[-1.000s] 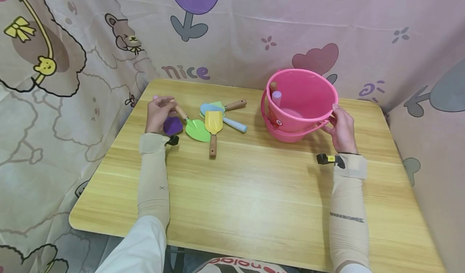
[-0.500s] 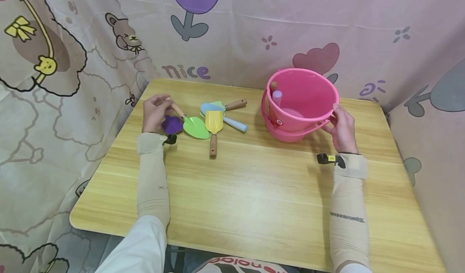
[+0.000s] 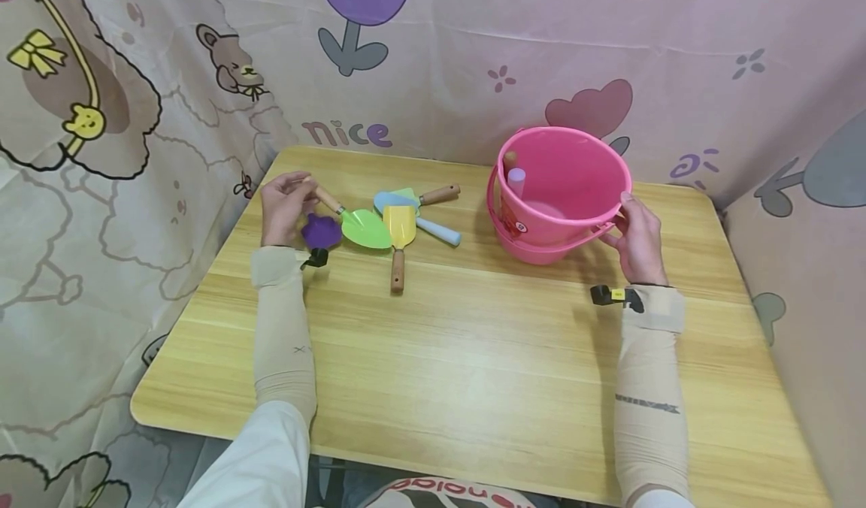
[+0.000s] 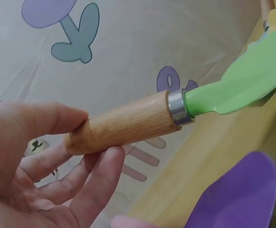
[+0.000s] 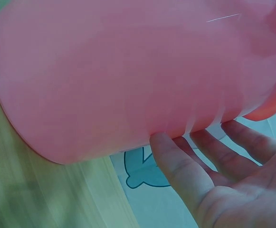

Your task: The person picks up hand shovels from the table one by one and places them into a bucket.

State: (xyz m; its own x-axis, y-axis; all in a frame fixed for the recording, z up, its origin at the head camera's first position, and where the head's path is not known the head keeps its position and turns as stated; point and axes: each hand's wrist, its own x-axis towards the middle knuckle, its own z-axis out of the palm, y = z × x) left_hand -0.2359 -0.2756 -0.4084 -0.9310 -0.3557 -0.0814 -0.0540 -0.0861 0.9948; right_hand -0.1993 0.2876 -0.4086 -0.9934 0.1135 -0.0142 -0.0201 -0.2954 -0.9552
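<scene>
My left hand [image 3: 283,206] pinches the wooden handle [image 4: 123,124] of a green trowel [image 3: 366,228] near its end. The handle is raised, with the pointed blade sloping down to the right. Below it lies a purple tool head [image 3: 321,231], its pink handle mostly hidden by the hand. To the right, my right hand [image 3: 641,239] rests its fingertips against the outer wall of a pink bucket [image 5: 118,80], just below the rim. Those fingers [image 5: 178,166] are fairly straight. Inside the upright bucket, a lilac handle [image 3: 516,182] and a wooden handle end [image 3: 510,160] stick up.
A yellow flat shovel [image 3: 399,226] with a wooden handle lies beside the green blade. Behind it, a blue-handled tool [image 3: 438,232] and a light-green tool with a brown handle [image 3: 440,195] overlap. A printed curtain [image 3: 446,65] hangs behind the wooden table [image 3: 460,365].
My left hand has moved a little left and away from me, lifting the trowel's handle. The green blade has shifted slightly upward in view. The right hand and bucket stay put.
</scene>
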